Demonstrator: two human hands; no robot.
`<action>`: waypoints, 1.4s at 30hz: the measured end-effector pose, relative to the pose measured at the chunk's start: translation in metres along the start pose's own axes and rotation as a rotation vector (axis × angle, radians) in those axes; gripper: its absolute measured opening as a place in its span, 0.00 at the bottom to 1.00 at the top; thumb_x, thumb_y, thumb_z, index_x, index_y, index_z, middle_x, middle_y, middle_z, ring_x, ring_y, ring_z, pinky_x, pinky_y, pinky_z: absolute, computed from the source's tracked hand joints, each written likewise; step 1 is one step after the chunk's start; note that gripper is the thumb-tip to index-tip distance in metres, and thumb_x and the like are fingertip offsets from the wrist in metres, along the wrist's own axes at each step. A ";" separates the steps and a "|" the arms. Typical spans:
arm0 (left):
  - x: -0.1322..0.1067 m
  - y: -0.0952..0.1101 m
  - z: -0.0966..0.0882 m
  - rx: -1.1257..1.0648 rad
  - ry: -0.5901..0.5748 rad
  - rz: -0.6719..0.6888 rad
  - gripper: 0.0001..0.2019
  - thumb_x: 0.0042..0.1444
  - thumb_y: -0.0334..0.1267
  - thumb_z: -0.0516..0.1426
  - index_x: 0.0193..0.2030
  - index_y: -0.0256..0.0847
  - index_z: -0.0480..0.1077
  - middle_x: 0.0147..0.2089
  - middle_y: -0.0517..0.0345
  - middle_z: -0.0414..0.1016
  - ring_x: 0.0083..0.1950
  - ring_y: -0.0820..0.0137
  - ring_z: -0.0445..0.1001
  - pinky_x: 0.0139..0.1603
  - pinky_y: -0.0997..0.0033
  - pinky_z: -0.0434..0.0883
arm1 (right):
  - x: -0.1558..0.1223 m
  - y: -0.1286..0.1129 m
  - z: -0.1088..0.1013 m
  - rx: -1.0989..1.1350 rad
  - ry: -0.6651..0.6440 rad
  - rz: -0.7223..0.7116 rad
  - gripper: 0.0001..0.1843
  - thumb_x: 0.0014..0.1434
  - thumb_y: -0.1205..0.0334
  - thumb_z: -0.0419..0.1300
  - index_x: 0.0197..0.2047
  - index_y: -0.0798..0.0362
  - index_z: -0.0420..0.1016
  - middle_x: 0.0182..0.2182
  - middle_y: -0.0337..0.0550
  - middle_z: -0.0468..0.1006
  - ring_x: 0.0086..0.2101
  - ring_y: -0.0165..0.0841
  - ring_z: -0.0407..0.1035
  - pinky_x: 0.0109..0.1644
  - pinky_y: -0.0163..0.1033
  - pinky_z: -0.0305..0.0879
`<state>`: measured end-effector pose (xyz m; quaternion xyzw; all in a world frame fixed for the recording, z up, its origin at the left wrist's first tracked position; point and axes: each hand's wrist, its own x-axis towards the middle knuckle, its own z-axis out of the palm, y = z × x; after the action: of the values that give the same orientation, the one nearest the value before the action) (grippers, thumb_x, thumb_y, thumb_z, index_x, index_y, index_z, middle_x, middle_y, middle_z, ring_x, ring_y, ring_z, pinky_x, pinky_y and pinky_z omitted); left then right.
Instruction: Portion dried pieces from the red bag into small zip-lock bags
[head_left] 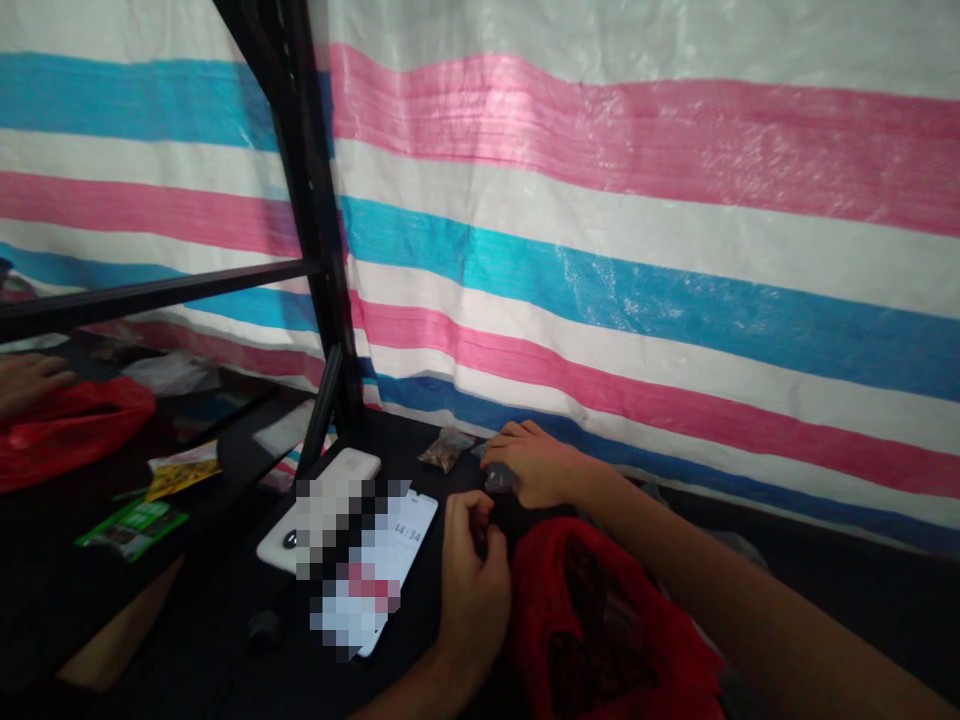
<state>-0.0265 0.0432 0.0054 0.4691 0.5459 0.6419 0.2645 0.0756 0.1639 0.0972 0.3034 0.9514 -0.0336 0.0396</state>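
My right hand (536, 465) reaches to the back of the black table, its fingers bent down over a small clear plastic bag (498, 480). The bag is partly hidden by the hand. Left of it lies another small clear bag (445, 450) with brownish bits inside. My left hand (474, 570) is near the table's middle with curled fingers; whatever they hold, if anything, is hidden. Beneath my right forearm, a red bag (536, 600) stands open with dark reddish contents that I cannot make out.
A lit phone (409, 550) and a white device (352, 470) lie left of my left hand. Beyond a black metal post (319, 230) are another person's hand (30, 380), a red plastic bag (75, 425), and yellow (184, 470) and green (135, 525) packets. Striped sheeting (600, 200) hangs behind.
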 end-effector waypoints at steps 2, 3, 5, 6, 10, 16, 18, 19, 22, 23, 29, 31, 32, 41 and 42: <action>0.000 -0.003 0.000 0.011 0.008 0.002 0.10 0.55 0.25 0.52 0.40 0.43 0.66 0.36 0.60 0.68 0.38 0.66 0.69 0.41 0.67 0.69 | 0.001 -0.002 0.009 0.036 0.020 0.008 0.21 0.46 0.77 0.66 0.43 0.53 0.82 0.46 0.51 0.82 0.52 0.47 0.69 0.57 0.48 0.60; 0.000 -0.004 0.000 0.017 0.012 0.006 0.10 0.54 0.25 0.52 0.40 0.43 0.66 0.37 0.60 0.67 0.39 0.66 0.69 0.41 0.67 0.69 | 0.001 -0.003 0.012 0.059 0.047 0.026 0.17 0.47 0.77 0.65 0.41 0.53 0.81 0.44 0.52 0.82 0.52 0.47 0.69 0.57 0.49 0.59; 0.000 -0.005 -0.001 0.025 0.024 0.021 0.11 0.53 0.26 0.53 0.42 0.43 0.66 0.38 0.60 0.67 0.40 0.65 0.68 0.44 0.65 0.69 | -0.004 -0.002 0.012 0.118 0.128 0.074 0.11 0.53 0.75 0.64 0.39 0.53 0.81 0.42 0.52 0.82 0.51 0.46 0.69 0.58 0.50 0.58; 0.001 -0.004 -0.001 0.026 0.029 0.032 0.12 0.53 0.26 0.55 0.44 0.43 0.66 0.40 0.59 0.68 0.42 0.64 0.69 0.46 0.63 0.70 | -0.010 -0.003 0.009 0.154 0.179 0.103 0.09 0.57 0.73 0.63 0.40 0.53 0.81 0.43 0.51 0.81 0.50 0.45 0.70 0.58 0.49 0.58; -0.001 0.003 -0.003 0.005 -0.103 0.120 0.28 0.55 0.30 0.60 0.63 0.41 0.62 0.63 0.46 0.68 0.64 0.55 0.67 0.66 0.50 0.64 | -0.043 -0.011 -0.004 0.353 0.368 0.204 0.08 0.67 0.64 0.58 0.46 0.52 0.78 0.43 0.46 0.80 0.42 0.36 0.74 0.47 0.40 0.67; -0.011 0.005 -0.003 0.023 -0.237 0.183 0.29 0.62 0.38 0.60 0.68 0.45 0.58 0.68 0.44 0.67 0.67 0.55 0.69 0.66 0.49 0.68 | -0.097 -0.048 -0.008 0.668 0.367 0.185 0.07 0.66 0.66 0.59 0.44 0.48 0.78 0.35 0.34 0.81 0.34 0.30 0.75 0.40 0.32 0.70; -0.011 0.003 -0.005 0.060 -0.226 0.232 0.23 0.64 0.39 0.59 0.65 0.46 0.62 0.63 0.47 0.72 0.62 0.57 0.74 0.62 0.53 0.72 | -0.114 -0.056 -0.008 0.798 0.337 0.216 0.10 0.66 0.66 0.59 0.48 0.47 0.77 0.41 0.35 0.82 0.40 0.31 0.76 0.47 0.34 0.70; -0.011 0.003 -0.006 0.079 -0.218 0.266 0.21 0.65 0.38 0.58 0.63 0.47 0.64 0.61 0.48 0.73 0.60 0.58 0.75 0.61 0.55 0.73 | -0.122 -0.058 -0.007 0.826 0.330 0.262 0.10 0.66 0.66 0.59 0.49 0.47 0.76 0.43 0.36 0.82 0.42 0.31 0.76 0.48 0.35 0.70; -0.008 0.004 -0.011 0.124 -0.186 0.358 0.16 0.65 0.36 0.57 0.59 0.47 0.66 0.54 0.52 0.76 0.53 0.63 0.78 0.53 0.63 0.77 | -0.147 -0.058 0.000 0.646 0.281 0.457 0.05 0.65 0.67 0.60 0.43 0.48 0.75 0.42 0.39 0.81 0.42 0.35 0.75 0.48 0.40 0.70; -0.007 0.005 -0.013 0.144 -0.173 0.395 0.16 0.65 0.36 0.57 0.58 0.47 0.66 0.52 0.53 0.77 0.50 0.64 0.79 0.50 0.65 0.78 | -0.153 -0.056 0.005 0.543 0.218 0.499 0.05 0.63 0.68 0.62 0.42 0.49 0.76 0.43 0.41 0.81 0.43 0.38 0.75 0.50 0.43 0.70; -0.016 0.014 -0.014 0.411 -0.322 0.457 0.19 0.61 0.36 0.55 0.59 0.44 0.64 0.49 0.49 0.78 0.49 0.56 0.81 0.49 0.55 0.78 | -0.163 -0.050 0.036 0.220 -0.061 0.554 0.21 0.59 0.77 0.61 0.54 0.53 0.79 0.55 0.56 0.80 0.53 0.50 0.74 0.60 0.60 0.66; -0.021 0.018 -0.011 0.527 -0.460 0.324 0.23 0.60 0.39 0.57 0.62 0.43 0.62 0.54 0.43 0.77 0.52 0.50 0.80 0.50 0.48 0.78 | -0.161 -0.049 0.041 0.197 -0.057 0.530 0.27 0.58 0.81 0.55 0.57 0.55 0.77 0.56 0.57 0.79 0.54 0.49 0.73 0.61 0.60 0.66; -0.024 0.020 -0.010 0.574 -0.522 0.242 0.26 0.59 0.40 0.58 0.64 0.41 0.61 0.58 0.39 0.75 0.53 0.47 0.80 0.51 0.45 0.77 | -0.160 -0.047 0.043 0.194 -0.050 0.519 0.30 0.57 0.83 0.52 0.58 0.56 0.77 0.58 0.57 0.78 0.56 0.49 0.72 0.62 0.60 0.65; -0.016 0.018 0.000 -0.065 -0.484 -0.352 0.26 0.51 0.33 0.56 0.59 0.42 0.60 0.52 0.47 0.78 0.52 0.57 0.81 0.51 0.57 0.78 | -0.164 -0.042 0.051 0.410 0.041 0.417 0.36 0.49 0.84 0.50 0.57 0.51 0.78 0.57 0.48 0.78 0.55 0.42 0.71 0.62 0.50 0.65; -0.015 0.017 0.002 -0.150 -0.426 -0.406 0.25 0.50 0.35 0.58 0.57 0.42 0.61 0.48 0.50 0.79 0.48 0.58 0.82 0.47 0.60 0.79 | -0.164 -0.043 0.053 0.430 0.048 0.414 0.36 0.50 0.84 0.50 0.57 0.51 0.77 0.57 0.48 0.78 0.56 0.41 0.71 0.63 0.50 0.65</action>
<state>-0.0153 0.0272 0.0168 0.4538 0.5116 0.5016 0.5298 0.1871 0.0304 0.0623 0.4931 0.8410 -0.2184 -0.0422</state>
